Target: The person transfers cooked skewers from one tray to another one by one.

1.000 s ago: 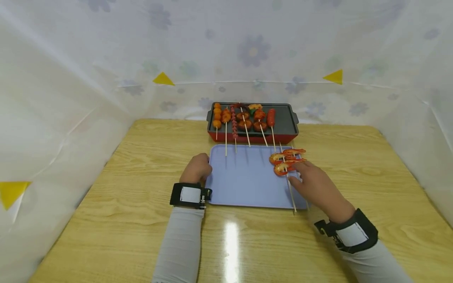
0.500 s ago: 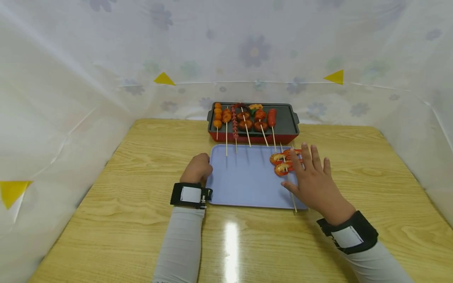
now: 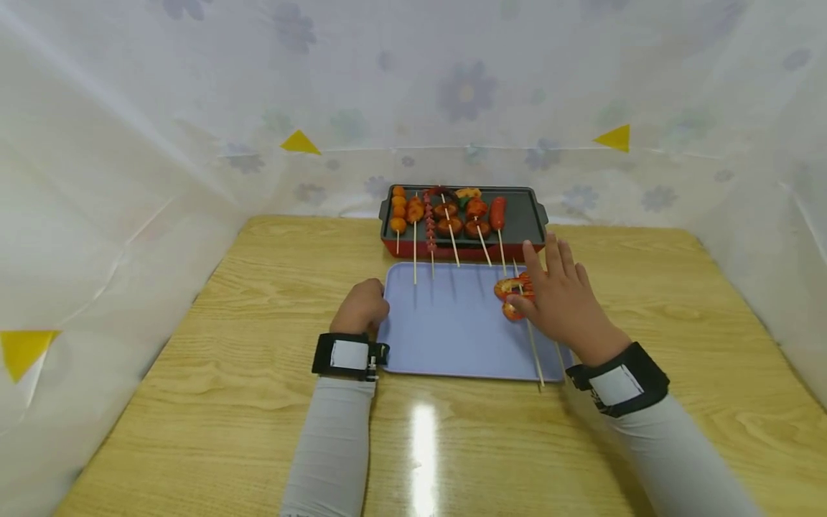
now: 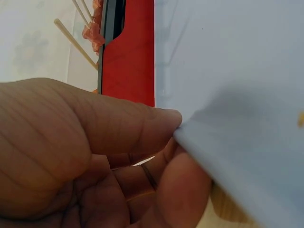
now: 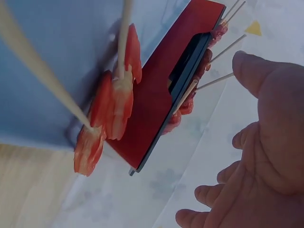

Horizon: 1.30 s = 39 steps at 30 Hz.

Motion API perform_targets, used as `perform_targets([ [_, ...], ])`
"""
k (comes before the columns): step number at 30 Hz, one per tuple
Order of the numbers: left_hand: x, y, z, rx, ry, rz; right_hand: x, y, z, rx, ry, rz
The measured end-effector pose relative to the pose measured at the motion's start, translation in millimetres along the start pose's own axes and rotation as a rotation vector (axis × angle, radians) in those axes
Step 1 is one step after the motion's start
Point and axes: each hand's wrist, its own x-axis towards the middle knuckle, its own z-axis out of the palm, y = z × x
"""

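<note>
the left hand (image 3: pixel 358 307) pinches the lilac tray (image 3: pixel 446 334) at its nine o'clock edge, thumb on top, fingers underneath. the right hand (image 3: pixel 565 305), fingers straight and spread, holds nothing and hovers over the shrimp skewers (image 3: pixel 508 288) at the tray's two o'clock. a loaded red grill (image 3: pixel 525 215) sits at twelve, just beyond the tray.

A red-black rectangular grill (image 3: pixel 525 215) stands behind a lavender rectangular tray (image 3: pixel 446 337); orange-red shrimp skewers (image 3: pixel 507 288) lie on the tray's right side.
</note>
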Motion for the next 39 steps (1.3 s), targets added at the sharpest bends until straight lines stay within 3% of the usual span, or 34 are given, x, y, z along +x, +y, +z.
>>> perform_targets([
  [8, -0.5, 2.1, -0.5, -0.008, 0.000, 0.006, 30.8, 0.8, -5.2, 0.081, -0.111, -0.037],
  [14, 0.1, 3.7, 0.9, -0.006, 0.010, -0.002, 50.6, -2.1, -3.7, 0.048, 0.001, -0.068],
  [18, 0.7, 4.2, 1.3, -0.003, 0.008, -0.007, 62.9, -4.0, -1.8, 0.054, 0.066, -0.031],
  [24, 0.3, 2.6, 0.6, -0.006, 0.026, -0.016, 83.3, -5.1, -0.1, 0.162, 0.053, 0.075],
  [31, 0.7, 0.6, 2.1, -0.021, 0.011, -0.027, 91.8, -0.9, 3.3, 0.181, 0.048, 0.088],
  [39, 2.2, -1.1, 2.1, -0.012, 0.027, -0.003, 94.9, 4.0, 3.4, 0.296, 0.032, 0.117],
])
